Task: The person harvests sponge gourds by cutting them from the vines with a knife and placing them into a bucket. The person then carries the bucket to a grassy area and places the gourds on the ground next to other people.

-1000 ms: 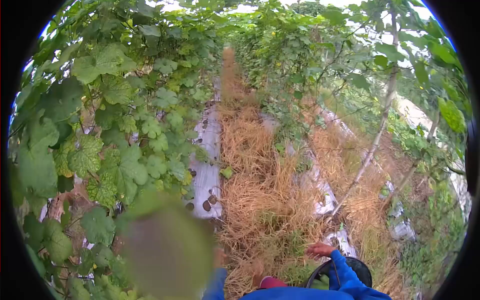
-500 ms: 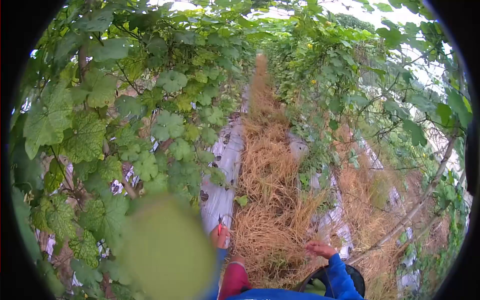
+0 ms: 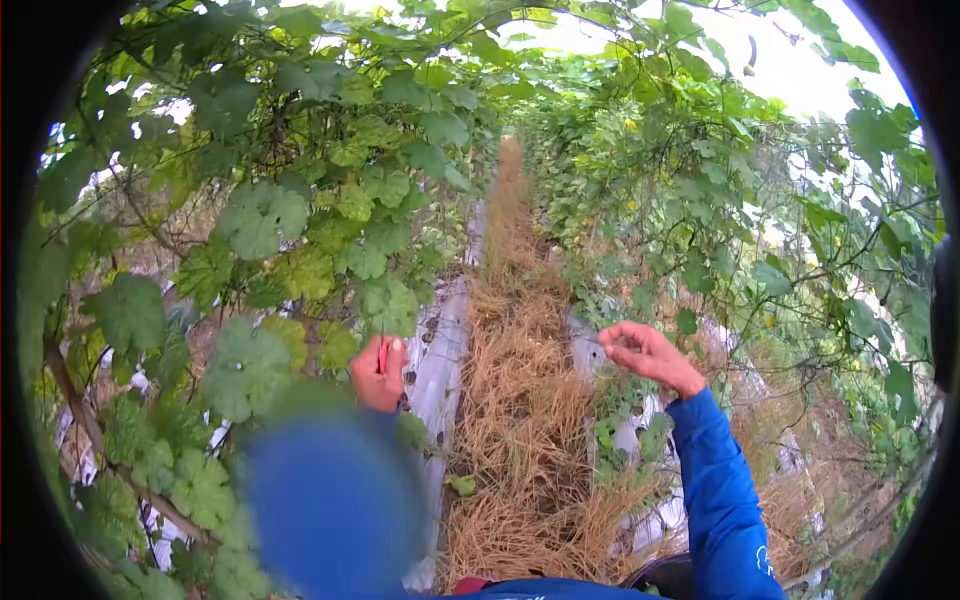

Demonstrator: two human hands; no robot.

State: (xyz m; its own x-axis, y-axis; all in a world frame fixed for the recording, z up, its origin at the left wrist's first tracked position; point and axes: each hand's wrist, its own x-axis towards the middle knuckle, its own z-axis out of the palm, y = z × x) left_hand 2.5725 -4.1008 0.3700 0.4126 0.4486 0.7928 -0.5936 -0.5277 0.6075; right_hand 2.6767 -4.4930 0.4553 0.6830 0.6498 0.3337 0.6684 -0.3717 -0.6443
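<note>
Obs. Left hand (image 3: 378, 375) is closed around a small red-handled cutter (image 3: 382, 352), blades pointing up toward the leaf (image 3: 390, 300) just above it. The tool is mostly hidden in the fist, so it may be snips or small scissors. The left sleeve (image 3: 330, 500) is blurred, close to the lens.

Right hand (image 3: 645, 352) is out in front on the other side of the straw path (image 3: 520, 400), fingers curled narrow with thumb near the fingertips. I cannot tell whether it pinches a stem or nothing. The vines (image 3: 690, 230) on that side are just beyond it.

The white sheeting (image 3: 445, 350) runs below the left hand, and the left-side vines (image 3: 260, 220) crowd in beside it.

Judgement on doing the step well:
- Free the right hand to part the leaves so the stem shows before the blades close (the foliage here is dense, and a blind cut risks the main vine).
- Keep the blade tips angled away from the other hand's fingers.
- Cut close and clean, with no tugging on the vine.
- Support what is cut so it does not drop into the straw.
</note>
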